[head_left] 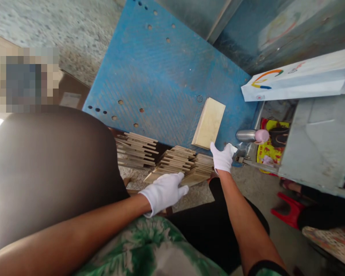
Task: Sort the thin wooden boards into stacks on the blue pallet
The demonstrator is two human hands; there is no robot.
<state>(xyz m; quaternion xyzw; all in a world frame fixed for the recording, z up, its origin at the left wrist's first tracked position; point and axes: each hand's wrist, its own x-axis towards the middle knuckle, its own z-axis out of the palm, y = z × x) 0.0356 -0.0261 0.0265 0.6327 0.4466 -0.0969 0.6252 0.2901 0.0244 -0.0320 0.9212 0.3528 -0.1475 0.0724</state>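
My left hand [167,193] wears a white glove and is held above the near end of the stacked thin wooden boards, its thumb and index finger apart. Those boards stand in uneven stacks: a middle stack [172,161], one to the right [201,167] and one to the left [139,149]. My right hand [222,157], also gloved in white, is at the blue table's near right corner. A small white piece [232,148] shows at its curled fingers, while the thumb points toward a neat pile of pale wooden boards [209,122] on the table.
The blue plastic table top [152,73] has several round holes. To the right are a white paper bag [299,78], a steel flask with a pink cap [247,135], a grey metal surface [319,138] and a red stool [289,211]. A dark rounded shape [54,172] blocks the left side.
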